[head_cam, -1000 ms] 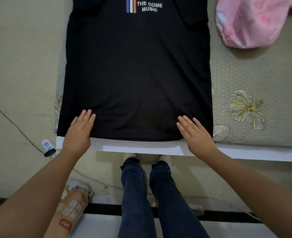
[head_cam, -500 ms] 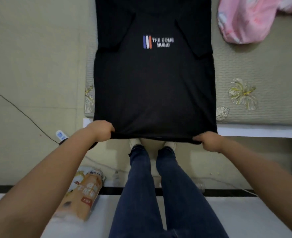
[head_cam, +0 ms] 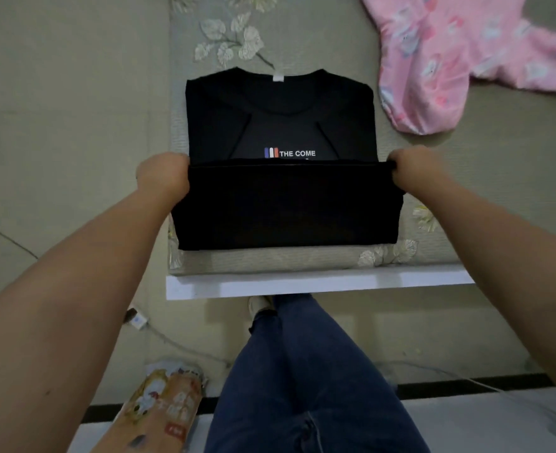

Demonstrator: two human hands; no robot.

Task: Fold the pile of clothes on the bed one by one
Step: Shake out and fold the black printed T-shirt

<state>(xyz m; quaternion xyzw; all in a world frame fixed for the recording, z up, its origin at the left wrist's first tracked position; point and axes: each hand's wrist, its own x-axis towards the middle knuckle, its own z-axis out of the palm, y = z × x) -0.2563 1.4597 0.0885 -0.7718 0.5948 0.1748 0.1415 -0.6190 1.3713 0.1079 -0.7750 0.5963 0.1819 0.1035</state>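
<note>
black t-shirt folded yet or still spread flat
Partly folded: each hand, left hand and right hand, grips the black t-shirt hem, doubled up to its chest print.

A black shirt (head_cam: 280,122) lies flat near the bed (head_cam: 319,259) edge, collar away, its hem half doubled up over the chest print. A pink garment (head_cam: 450,60) lies crumpled beyond it, to the right.

- Black T-shirt (head_cam: 283,210): matt knit cloth, smooth, with a flat printed logo and a small white woven neck label
- Mattress cover (head_cam: 270,261): woven, finely ribbed cloth with slightly shiny flower embroidery near its front edge
- Bed frame (head_cam: 319,284): smooth white painted board
- Pink garment (head_cam: 450,60): soft printed cloth
- Jeans (head_cam: 302,371): blue denim
- Snack bag (head_cam: 162,410): glossy printed packaging
</note>
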